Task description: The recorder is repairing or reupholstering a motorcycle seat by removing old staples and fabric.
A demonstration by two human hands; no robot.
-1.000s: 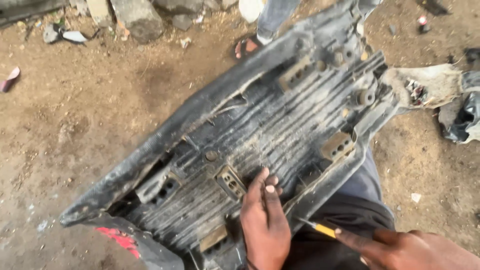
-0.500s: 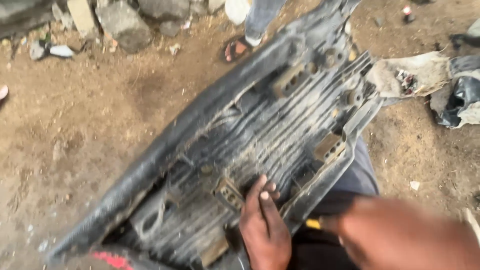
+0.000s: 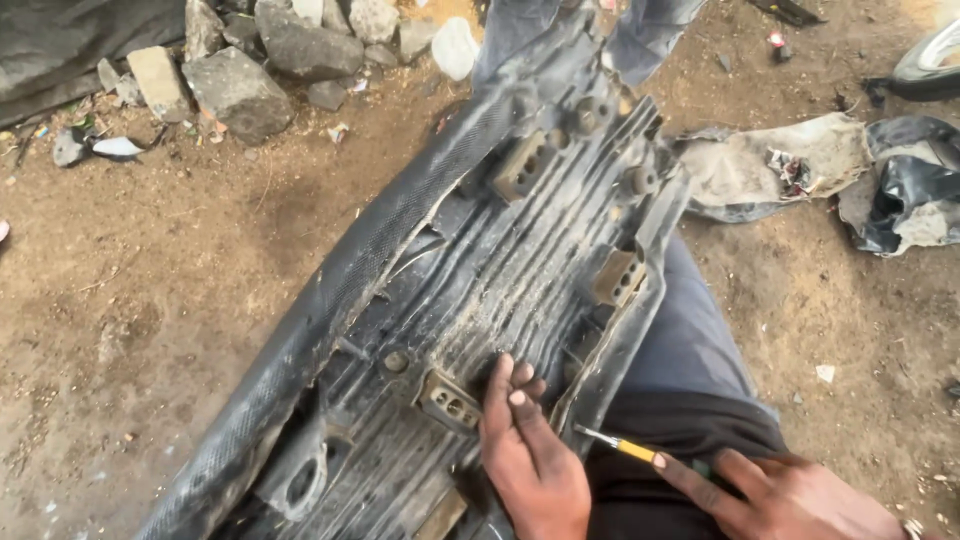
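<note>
A long black ribbed plastic seat base [image 3: 520, 270], dusty and turned underside up, lies across my lap. Its edge is wrapped in black textured cover material [image 3: 340, 290]. My left hand [image 3: 525, 455] rests flat on the ribs near the base's right rim, fingers beside a small tan rubber block [image 3: 447, 402]. My right hand [image 3: 790, 495] is at the lower right over my dark trousers, holding a small screwdriver [image 3: 618, 445] with a yellow handle, its metal tip pointing at the rim next to my left hand.
Rocks [image 3: 240, 85] lie piled at the upper left on the bare dirt ground [image 3: 130, 300]. Another person's legs in grey trousers [image 3: 640, 35] stand at the far end of the seat base. Torn seat covering and foam [image 3: 790, 165] lie to the right.
The view shifted so the seat base sits more upright in frame. My right hand swung away fast and is back at the lower right with the screwdriver. My left hand stayed on the ribs.
</note>
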